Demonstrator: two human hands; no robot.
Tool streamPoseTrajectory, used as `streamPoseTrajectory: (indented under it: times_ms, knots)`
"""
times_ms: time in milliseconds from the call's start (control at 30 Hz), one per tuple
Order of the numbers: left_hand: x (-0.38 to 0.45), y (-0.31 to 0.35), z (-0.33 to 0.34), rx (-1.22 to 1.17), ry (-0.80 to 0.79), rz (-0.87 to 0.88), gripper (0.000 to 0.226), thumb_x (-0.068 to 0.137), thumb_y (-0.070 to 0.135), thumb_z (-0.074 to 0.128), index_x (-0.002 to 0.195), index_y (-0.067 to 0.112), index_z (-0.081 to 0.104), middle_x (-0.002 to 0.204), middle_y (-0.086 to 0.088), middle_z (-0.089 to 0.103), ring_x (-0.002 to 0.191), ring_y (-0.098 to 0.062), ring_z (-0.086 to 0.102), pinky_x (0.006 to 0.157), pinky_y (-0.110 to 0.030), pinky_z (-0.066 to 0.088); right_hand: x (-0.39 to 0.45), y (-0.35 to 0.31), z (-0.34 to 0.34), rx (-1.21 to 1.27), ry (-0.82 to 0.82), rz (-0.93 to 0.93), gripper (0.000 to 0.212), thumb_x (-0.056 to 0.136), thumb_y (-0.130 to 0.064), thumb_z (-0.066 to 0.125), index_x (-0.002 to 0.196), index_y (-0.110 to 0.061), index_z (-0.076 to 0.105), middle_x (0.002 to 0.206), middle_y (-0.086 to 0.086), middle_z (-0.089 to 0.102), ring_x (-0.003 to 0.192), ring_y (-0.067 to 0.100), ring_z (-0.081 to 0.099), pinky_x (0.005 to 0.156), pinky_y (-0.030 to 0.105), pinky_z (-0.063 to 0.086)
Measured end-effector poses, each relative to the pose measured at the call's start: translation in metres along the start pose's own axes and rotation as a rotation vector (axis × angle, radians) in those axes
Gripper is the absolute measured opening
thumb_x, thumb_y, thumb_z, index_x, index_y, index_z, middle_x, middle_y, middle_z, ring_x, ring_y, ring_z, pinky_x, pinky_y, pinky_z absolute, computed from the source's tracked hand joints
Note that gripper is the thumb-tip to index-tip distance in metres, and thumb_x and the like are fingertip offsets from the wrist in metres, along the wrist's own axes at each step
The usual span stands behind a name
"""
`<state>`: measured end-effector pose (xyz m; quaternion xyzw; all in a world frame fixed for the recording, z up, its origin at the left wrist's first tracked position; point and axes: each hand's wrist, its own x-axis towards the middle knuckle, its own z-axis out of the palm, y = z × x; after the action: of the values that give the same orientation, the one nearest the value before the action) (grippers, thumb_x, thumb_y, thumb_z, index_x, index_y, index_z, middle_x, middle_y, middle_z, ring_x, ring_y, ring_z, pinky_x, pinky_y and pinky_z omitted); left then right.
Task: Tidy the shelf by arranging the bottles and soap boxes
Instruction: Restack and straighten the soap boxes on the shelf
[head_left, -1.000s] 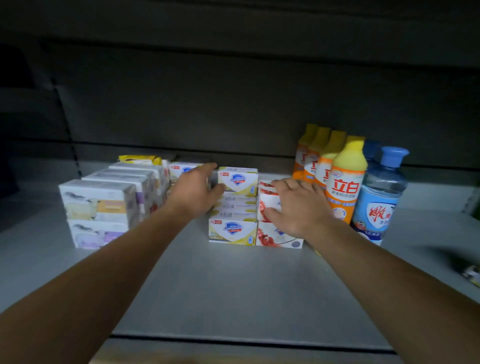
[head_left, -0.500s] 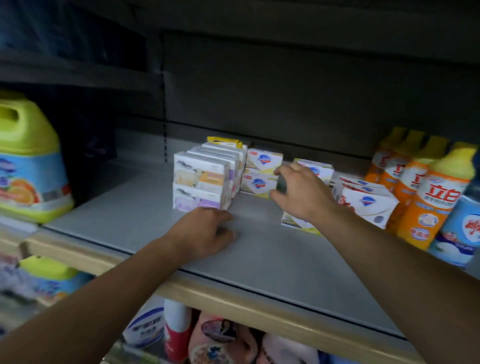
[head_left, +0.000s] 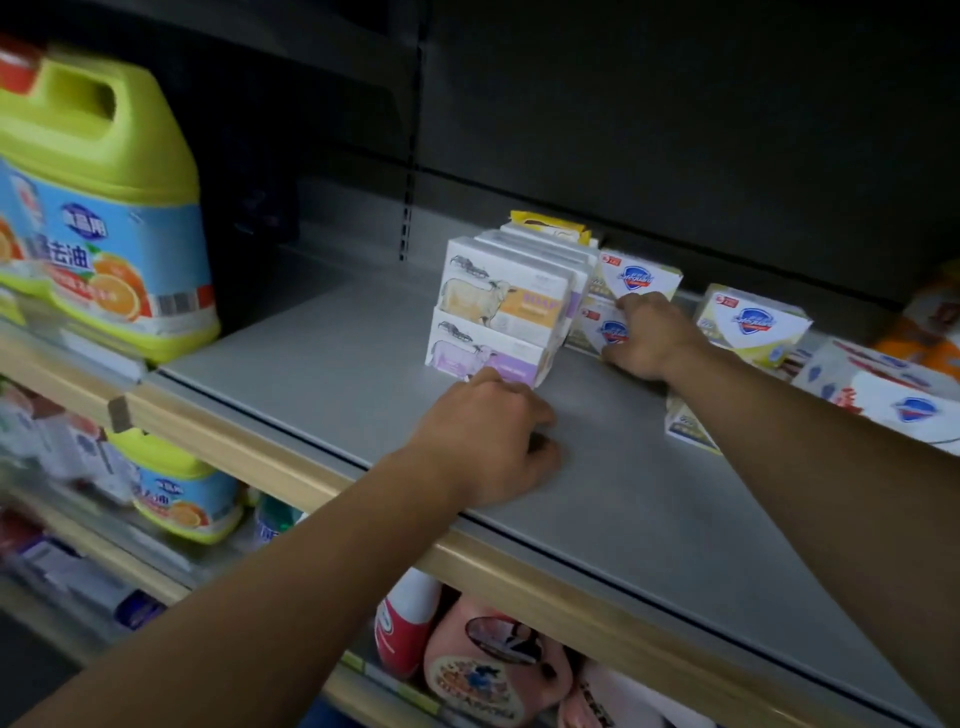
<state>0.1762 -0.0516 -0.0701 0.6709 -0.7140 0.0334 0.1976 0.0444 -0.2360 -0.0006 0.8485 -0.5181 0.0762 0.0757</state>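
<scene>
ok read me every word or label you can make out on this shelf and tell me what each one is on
"SOAP": orange goat soap box, top of the stack.
"去油": big green jug, on its blue label.
Shield logo boxes: brand script too blurred.
Purple box under it, lower-shelf bottles: unreadable.

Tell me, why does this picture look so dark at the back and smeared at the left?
Head view: the back panel is deep in shadow, light falling mainly on the grey shelf; the goat soap boxes read fairly sharp, while the lower-left bottles and right-edge orange bottles are blurred; the wide lens bends the shelf's edge.
</scene>
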Motion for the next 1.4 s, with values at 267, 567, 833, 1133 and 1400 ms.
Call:
streamPoseTrajectory:
  times_ms: [267, 567, 833, 1133, 1400]
  knots:
    - [-0.001, -0.004, 0.002, -0.019, 0.025, 0.017, 0.043, 0.082, 0.049, 0.042, 0.112, 0.03, 0.066, 0.116, 0.007, 0.065, 0.108, -0.023, 0.049, 0.094, -0.037, 0.045, 0.0, -0.01, 0.004, -0.178, 0.123, 0.077, 0.05, 0.086, -0.025, 0.071, 0.128, -0.007, 0.052, 0.123, 0.019, 0.053, 0.119, 0.037, 0.046, 0.09, 0.039, 0.044]
    - [0.0, -0.005, 0.001, -0.013, -0.017, -0.008, 0.047, 0.081, 0.052, 0.04, 0.109, 0.026, 0.067, 0.115, 0.002, 0.067, 0.113, -0.026, 0.051, 0.095, -0.035, 0.045, -0.061, -0.01, -0.047, 0.081, 0.362, 0.021, 0.05, 0.087, -0.015, 0.07, 0.133, -0.008, 0.052, 0.128, 0.015, 0.044, 0.119, 0.034, 0.043, 0.091, 0.04, 0.045]
    - [-0.005, 0.032, -0.015, -0.832, 0.186, -0.135, 0.05, 0.085, 0.037, 0.07, 0.131, 0.028, 0.052, 0.121, 0.006, 0.063, 0.101, -0.015, 0.066, 0.086, -0.029, 0.051, -0.159, 0.009, -0.049, 0.521, 0.191, -0.071, 0.043, 0.089, -0.013, 0.068, 0.131, -0.016, 0.058, 0.127, 0.003, 0.048, 0.121, 0.017, 0.047, 0.092, 0.014, 0.028]
    - [-0.004, 0.094, -0.004, -1.393, 0.104, -0.302, 0.022, 0.09, 0.015, 0.067, 0.11, 0.004, 0.065, 0.101, -0.016, 0.073, 0.078, -0.021, 0.072, 0.064, -0.037, 0.061, -0.222, 0.047, -0.014, 0.998, 0.129, -0.047, 0.069, 0.079, -0.01, 0.076, 0.139, -0.028, 0.047, 0.136, -0.003, 0.048, 0.121, 0.008, 0.053, 0.103, 0.027, 0.045]
    - [-0.004, 0.096, 0.005, -1.369, 0.148, -0.313, 0.012, 0.091, 0.025, 0.066, 0.084, 0.016, 0.069, 0.072, -0.004, 0.072, 0.061, -0.018, 0.067, 0.048, -0.027, 0.055, -0.227, 0.063, 0.014, 1.131, 0.113, -0.076, 0.064, 0.083, -0.005, 0.073, 0.137, -0.028, 0.049, 0.13, -0.001, 0.059, 0.114, 0.014, 0.062, 0.099, 0.033, 0.049]
